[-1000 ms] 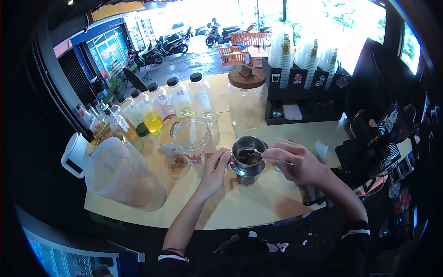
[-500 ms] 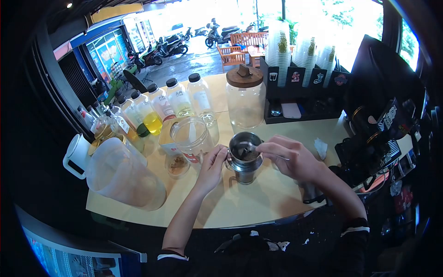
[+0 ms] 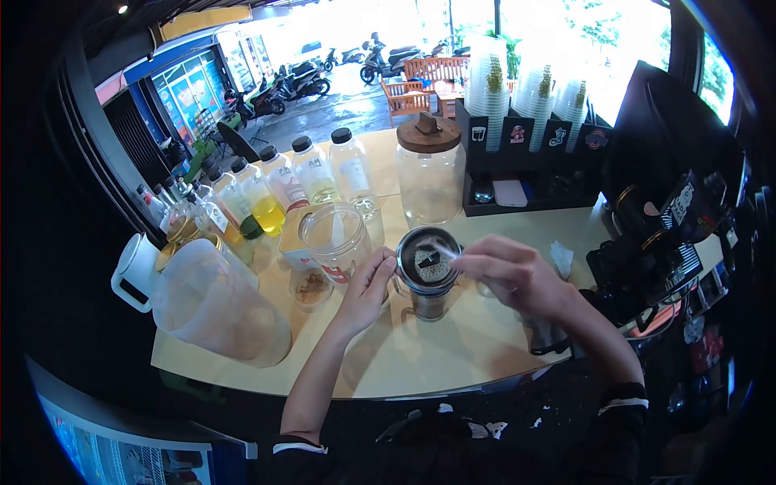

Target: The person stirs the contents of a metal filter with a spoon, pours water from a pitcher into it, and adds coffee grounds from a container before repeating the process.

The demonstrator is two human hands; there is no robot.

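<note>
A shiny metal cup (image 3: 429, 306) stands on the counter at the centre, in front of me. Dark liquid with pale foam on top (image 3: 428, 263) shows through its round mouth. My left hand (image 3: 366, 295) is closed on the handle at the cup's left side. Above the right rim, my right hand (image 3: 517, 275) pinches a thin metal spoon (image 3: 441, 250), whose lower end is over or in the liquid and blurred. Just left of the cup is an open clear jar (image 3: 333, 234) with red print.
A round lid with brown powder (image 3: 310, 289) lies near the jar. Left stand a large translucent pitcher (image 3: 218, 307) and several bottles (image 3: 315, 171). Behind the cup is a wood-lidded glass jar (image 3: 430, 182). Cup stacks fill a black holder (image 3: 525, 137); a crumpled tissue (image 3: 562, 259) lies right.
The spoon has shifted inside the cup, and foam now shows more plainly on the liquid. The cup's mouth faces me slightly more. Both hands stay nearly in place.
</note>
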